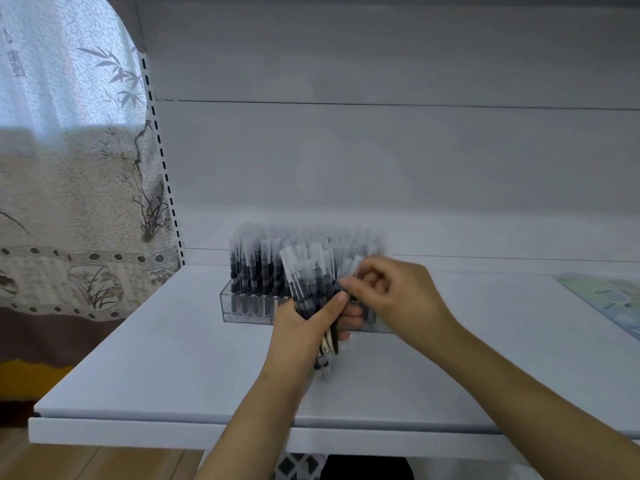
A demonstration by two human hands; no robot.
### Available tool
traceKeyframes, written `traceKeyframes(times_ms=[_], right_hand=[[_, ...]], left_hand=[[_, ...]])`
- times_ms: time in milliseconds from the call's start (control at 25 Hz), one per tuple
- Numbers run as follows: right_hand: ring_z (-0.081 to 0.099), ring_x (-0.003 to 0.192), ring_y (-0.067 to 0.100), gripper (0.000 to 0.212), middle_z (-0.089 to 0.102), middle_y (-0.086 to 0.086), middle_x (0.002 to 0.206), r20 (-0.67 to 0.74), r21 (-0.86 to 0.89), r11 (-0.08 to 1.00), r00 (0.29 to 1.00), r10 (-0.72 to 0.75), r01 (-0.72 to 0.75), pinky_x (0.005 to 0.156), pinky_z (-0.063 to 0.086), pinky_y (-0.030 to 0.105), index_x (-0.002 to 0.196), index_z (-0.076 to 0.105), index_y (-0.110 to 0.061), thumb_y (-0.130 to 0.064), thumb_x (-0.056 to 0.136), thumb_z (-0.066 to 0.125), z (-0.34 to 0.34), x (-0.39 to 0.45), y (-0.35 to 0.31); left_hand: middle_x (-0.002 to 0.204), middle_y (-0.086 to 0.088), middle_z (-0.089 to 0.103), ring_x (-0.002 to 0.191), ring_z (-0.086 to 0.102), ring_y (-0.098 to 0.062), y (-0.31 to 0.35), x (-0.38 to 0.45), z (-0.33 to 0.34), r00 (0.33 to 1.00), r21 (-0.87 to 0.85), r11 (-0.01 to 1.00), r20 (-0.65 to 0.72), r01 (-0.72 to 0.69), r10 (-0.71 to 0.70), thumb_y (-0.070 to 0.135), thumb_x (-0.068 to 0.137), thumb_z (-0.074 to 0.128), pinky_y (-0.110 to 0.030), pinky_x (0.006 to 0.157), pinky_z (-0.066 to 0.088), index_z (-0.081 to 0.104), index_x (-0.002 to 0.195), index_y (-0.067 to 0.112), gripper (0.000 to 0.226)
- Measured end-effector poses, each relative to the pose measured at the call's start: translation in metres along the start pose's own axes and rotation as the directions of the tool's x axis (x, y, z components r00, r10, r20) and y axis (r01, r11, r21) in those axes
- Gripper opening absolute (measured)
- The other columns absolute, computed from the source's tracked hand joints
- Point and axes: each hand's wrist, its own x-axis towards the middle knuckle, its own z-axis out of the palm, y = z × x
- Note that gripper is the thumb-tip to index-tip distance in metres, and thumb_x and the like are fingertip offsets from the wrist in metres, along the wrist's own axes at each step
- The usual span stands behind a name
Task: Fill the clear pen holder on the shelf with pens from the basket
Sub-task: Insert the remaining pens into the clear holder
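Currently your left hand (311,320) grips a bundle of pens (313,285) in front of the clear pen holder (242,308) on the shelf (173,358); your right hand (391,292) pinches one pen from it.

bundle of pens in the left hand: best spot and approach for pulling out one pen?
Pinch one pen by its clear cap end, from above and the right. The left hand grips the pen bundle mid-barrel, so only the fanned-out caps stand free; the right hand is already there. The holder sits directly behind.
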Motion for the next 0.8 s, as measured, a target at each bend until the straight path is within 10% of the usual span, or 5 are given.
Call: traceKeyframes(times_ms=[200,480,800], right_hand=[[0.049,0.051,0.007,0.030,0.056,-0.004,0.056,-0.027,0.054,0.998,0.999,-0.018,0.020,0.052,0.039,0.017,0.073,0.062,-0.017,-0.039,0.092,0.065,-0.003,0.004,-0.001],[0.065,0.057,0.017,0.025,0.069,0.004,0.077,-0.458,0.280,0.959,0.884,0.088,0.050,0.053,0.042,0.016,0.090,0.056,-0.003,-0.022,0.104,0.047,-0.066,0.038,0.019],[0.071,0.077,0.024,0.021,0.069,0.012,0.096,-0.062,0.112,0.989,0.993,0.100,-0.093,0.070,0.059,0.028,0.099,0.056,-0.005,-0.020,0.105,0.044,-0.047,0.075,0.067]], left_hand=[[0.088,-0.017,0.078,0.084,0.076,-0.029,0.000,0.001,0.004,1.000,-0.008,1.000,-0.010,0.010,-0.010,0.013,0.092,0.067,-0.030,0.067,0.057,0.078,0.095,0.010,0.012],[0.094,-0.013,0.078,0.093,0.075,-0.023,-0.002,0.007,0.028,0.997,-0.047,0.998,0.064,0.041,-0.038,0.012,0.090,0.067,-0.024,0.075,0.058,0.076,0.101,0.006,0.015],[0.095,-0.010,0.079,0.094,0.076,-0.022,-0.019,0.013,0.056,0.997,-0.078,0.994,0.005,0.078,-0.078,0.012,0.091,0.067,-0.042,0.094,0.054,0.074,0.103,0.009,0.014]])
